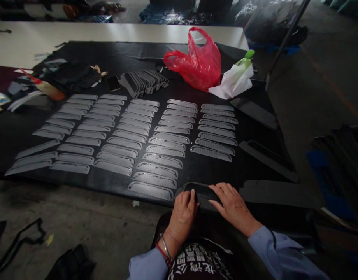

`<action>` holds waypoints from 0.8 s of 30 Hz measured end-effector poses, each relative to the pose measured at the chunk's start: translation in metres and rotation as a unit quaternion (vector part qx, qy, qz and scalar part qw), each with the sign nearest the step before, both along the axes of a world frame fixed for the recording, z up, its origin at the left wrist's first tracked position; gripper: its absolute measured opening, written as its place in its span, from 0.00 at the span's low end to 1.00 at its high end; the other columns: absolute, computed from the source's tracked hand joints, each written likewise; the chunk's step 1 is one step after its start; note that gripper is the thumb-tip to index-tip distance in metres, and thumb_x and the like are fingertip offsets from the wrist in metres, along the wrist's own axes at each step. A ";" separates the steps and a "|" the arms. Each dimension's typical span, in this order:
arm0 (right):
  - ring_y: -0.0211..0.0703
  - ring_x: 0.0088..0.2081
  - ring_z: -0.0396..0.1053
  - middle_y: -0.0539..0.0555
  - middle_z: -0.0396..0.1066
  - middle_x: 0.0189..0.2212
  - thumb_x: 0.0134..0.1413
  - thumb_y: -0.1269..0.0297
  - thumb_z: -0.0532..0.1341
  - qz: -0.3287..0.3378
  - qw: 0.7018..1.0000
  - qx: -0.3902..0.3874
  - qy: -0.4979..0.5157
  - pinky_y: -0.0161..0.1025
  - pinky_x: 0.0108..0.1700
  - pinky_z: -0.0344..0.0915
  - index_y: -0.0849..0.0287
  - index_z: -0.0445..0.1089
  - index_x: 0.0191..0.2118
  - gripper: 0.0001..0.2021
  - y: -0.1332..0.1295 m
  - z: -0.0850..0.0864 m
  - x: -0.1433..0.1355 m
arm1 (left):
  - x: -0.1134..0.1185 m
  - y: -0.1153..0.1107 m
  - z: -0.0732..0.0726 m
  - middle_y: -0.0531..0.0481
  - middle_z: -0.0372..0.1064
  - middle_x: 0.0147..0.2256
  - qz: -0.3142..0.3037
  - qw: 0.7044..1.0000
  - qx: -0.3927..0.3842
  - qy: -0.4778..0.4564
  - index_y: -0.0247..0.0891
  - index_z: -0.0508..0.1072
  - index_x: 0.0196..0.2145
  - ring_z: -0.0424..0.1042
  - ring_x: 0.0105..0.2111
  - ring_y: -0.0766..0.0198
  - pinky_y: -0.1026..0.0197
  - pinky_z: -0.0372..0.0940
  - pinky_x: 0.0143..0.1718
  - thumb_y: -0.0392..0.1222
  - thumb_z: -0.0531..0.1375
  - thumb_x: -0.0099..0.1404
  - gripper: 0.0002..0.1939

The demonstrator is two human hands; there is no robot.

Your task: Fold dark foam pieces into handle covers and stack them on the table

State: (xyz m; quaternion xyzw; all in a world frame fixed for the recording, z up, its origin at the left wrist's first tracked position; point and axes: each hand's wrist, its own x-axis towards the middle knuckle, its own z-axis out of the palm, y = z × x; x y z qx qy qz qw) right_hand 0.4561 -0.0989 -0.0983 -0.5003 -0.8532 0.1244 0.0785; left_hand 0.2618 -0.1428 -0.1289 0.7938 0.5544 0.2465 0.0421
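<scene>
At the near edge of the table, a black curved-edge strip lies on a larger dark grey piece. My left hand grips the left end of the strip, its fingers bunched together. Around the right end, my right hand pinches with thumb and fingers. Both hands are closed; their undersides are hidden. Left of them, grey curved strips lie in several slanting columns, many with a shiny wet-looking line along the edge. To the right of my right hand lie flat dark grey pieces.
A stack of dark cut pieces stands behind the columns, beside a phone. Farther right are a red plastic bag and a green-capped bottle wrapped in white. A red-tipped squeeze bottle lies at left.
</scene>
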 end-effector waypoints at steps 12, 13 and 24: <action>0.49 0.41 0.62 0.58 0.64 0.41 0.52 0.66 0.61 -0.001 1.000 -0.016 0.002 0.45 0.41 0.64 0.58 0.61 0.51 0.20 0.002 0.001 0.001 | 0.005 -0.002 -0.009 0.37 0.64 0.43 0.013 0.998 -0.046 0.046 0.29 0.56 0.57 0.64 0.44 0.55 0.50 0.66 0.44 0.36 0.52 0.66 0.22; 0.49 0.41 0.62 0.58 0.63 0.41 0.52 0.66 0.61 -0.001 1.000 -0.018 0.004 0.45 0.41 0.64 0.58 0.61 0.51 0.20 0.002 0.001 0.001 | 0.005 -0.002 -0.010 0.37 0.64 0.45 0.016 0.998 -0.044 0.049 0.29 0.57 0.56 0.64 0.45 0.55 0.50 0.66 0.44 0.36 0.52 0.65 0.22; 0.47 0.41 0.63 0.56 0.64 0.40 0.52 0.65 0.62 -0.008 1.000 -0.023 0.013 0.44 0.40 0.65 0.55 0.63 0.51 0.19 0.004 0.003 0.000 | 0.004 -0.001 -0.016 0.34 0.65 0.50 -0.001 0.996 0.017 0.083 0.26 0.62 0.53 0.63 0.49 0.51 0.46 0.64 0.47 0.34 0.52 0.65 0.19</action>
